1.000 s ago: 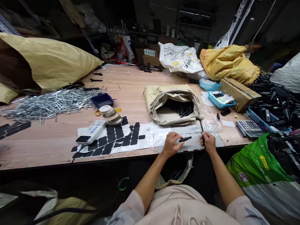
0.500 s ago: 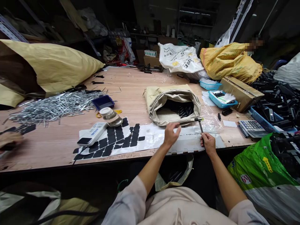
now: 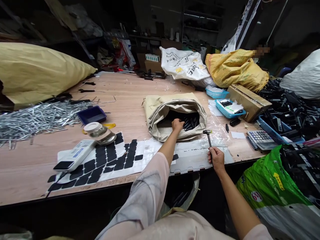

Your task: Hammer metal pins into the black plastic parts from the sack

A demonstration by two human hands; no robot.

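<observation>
My left hand (image 3: 177,124) is inside the mouth of a beige sack (image 3: 160,130) that lies open on the bench. Its fingertips are at glossy black parts (image 3: 191,122) in the sack; whether they grip one is hidden. My right hand (image 3: 216,157) is closed around the handle of a small hammer (image 3: 209,140), held upright with its head at the top. One end of that head is yellowish. Below both hands lies a pale flat board (image 3: 192,160) along the bench edge, with a small black pad (image 3: 176,156) beside my left forearm.
Left on the bench (image 3: 130,116) are sheets of black pads (image 3: 101,156), a white device (image 3: 75,155), a lidded jar (image 3: 100,133), a blue tray (image 3: 91,115) and metal rods (image 3: 37,120). On the right are blue baskets (image 3: 230,113), a carton (image 3: 247,101), a calculator (image 3: 261,139) and a green bag (image 3: 265,180).
My left hand has gone forward from above the board into the sack's mouth. My right hand still holds the hammer. The view has shifted, and another person's hand at the left edge is out of sight.
</observation>
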